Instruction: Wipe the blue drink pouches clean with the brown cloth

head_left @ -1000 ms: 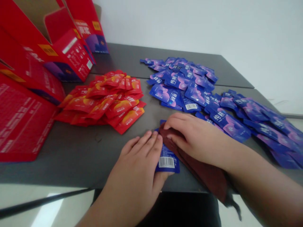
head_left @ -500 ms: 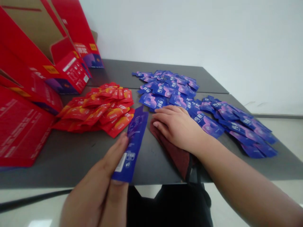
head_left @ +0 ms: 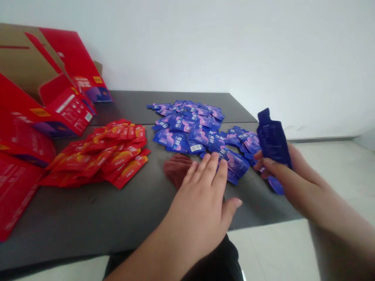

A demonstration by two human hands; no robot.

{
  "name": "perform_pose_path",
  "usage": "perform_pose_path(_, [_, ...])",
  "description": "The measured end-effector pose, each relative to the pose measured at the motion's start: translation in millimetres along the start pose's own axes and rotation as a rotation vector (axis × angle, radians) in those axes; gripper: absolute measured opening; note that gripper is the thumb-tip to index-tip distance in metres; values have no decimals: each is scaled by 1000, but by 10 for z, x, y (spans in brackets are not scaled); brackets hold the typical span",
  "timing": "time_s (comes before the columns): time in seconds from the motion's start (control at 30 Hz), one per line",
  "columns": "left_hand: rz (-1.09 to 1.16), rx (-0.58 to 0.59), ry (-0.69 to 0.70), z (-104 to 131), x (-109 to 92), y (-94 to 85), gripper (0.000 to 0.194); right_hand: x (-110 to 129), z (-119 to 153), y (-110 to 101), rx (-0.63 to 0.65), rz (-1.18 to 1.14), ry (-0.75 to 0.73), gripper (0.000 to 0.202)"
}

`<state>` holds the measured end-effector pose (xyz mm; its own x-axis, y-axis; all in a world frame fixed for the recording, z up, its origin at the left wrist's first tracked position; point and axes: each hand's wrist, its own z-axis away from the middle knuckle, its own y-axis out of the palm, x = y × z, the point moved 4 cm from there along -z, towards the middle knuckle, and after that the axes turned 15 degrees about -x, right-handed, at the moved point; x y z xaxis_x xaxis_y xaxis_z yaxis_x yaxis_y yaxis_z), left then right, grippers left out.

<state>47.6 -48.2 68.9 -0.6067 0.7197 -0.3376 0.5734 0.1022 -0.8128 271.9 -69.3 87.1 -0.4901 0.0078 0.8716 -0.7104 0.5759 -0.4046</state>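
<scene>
My right hand (head_left: pixel 281 171) grips a dark blue sachet (head_left: pixel 272 140) with a narrow spout-like neck, held upright at the right, its printed back showing. My left hand (head_left: pixel 202 195) is palm down with its fingers out, holding nothing I can see. Its fingertips reach the near edge of the pile of blue and purple sachets (head_left: pixel 181 125); touching or just above, I cannot tell. Partly beneath and left of that hand lies a reddish-brown cloth (head_left: pixel 175 168). A second group of blue sachets (head_left: pixel 247 140) lies at the right, partly hidden behind the right hand.
Red and orange sachets (head_left: pixel 117 156) are heaped left of the middle on the grey table (head_left: pixel 117 218). Red cartons (head_left: pixel 67 113), one with its flaps apart, stand along the left side. Behind the table is a white wall (head_left: pixel 187 47).
My left hand, which held a blue sachet, now lies flat near the middle without it. My right hand has left the cloth and moved right, now holding a blue sachet. The view has shifted.
</scene>
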Motion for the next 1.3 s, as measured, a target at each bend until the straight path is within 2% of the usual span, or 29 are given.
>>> perform_pose_path(0.07, [-8, 108, -27, -158, 4, 76, 71, -184, -284, -295, -92, 608, -163, 55])
perform_pose_path(0.1, [-14, 148, -33, -255, 8, 123, 72, -285, -412, -387, -105, 826, -214, 58])
perform_pose_path(0.13, [-17, 179, -27, -359, 9, 180, 76, -397, -523, -438, -90, 897, -231, 59])
perform_pose_path(0.2, [-1, 230, 35, -557, 2, 324, 91, -626, -680, -447, -38, 939, -274, 52])
perform_pose_path(0.3, [21, 314, 125, -738, 36, 582, 111, -952, -759, -348, 93, 901, -352, 35])
perform_pose_path(0.37, [25, 332, 130, -769, 96, 713, 114, -1108, -747, -294, 179, 891, -430, 32])
perform_pose_path(0.43, [32, 312, 117, -753, 151, 778, 109, -1184, -732, -274, 233, 916, -478, 37])
perform_pose_path(0.5, [37, 273, 109, -717, 176, 779, 101, -1161, -755, -282, 202, 979, -446, 47])
perform_pose_path(0.57, [36, 226, 108, -684, 170, 733, 89, -1032, -813, -255, 129, 1027, -417, 58])
perform_pose_path(0.63, [33, 186, 114, -659, 143, 670, 72, -832, -886, -128, 114, 1000, -489, 64])
perform_pose_path(0.77, [27, 137, 128, -621, 94, 569, 41, -555, -1067, 344, 305, 952, -631, 64])
perform_pose_path(0.9, [19, 109, 93, -592, 94, 536, 40, -537, -1273, 790, 462, 1100, -669, 55])
perform_pose_path(1.0, [6, 102, 38, -586, 116, 526, 43, -546, -1382, 978, 519, 1137, -700, 47])
perform_pose_path(1.17, [3, 120, -53, -587, 171, 496, 43, -493, -1400, 1069, 553, 1176, -761, 41])
perform_pose_path(1.3, [8, 152, -106, -584, 234, 487, 43, -453, -1366, 1059, 491, 1162, -773, 50])
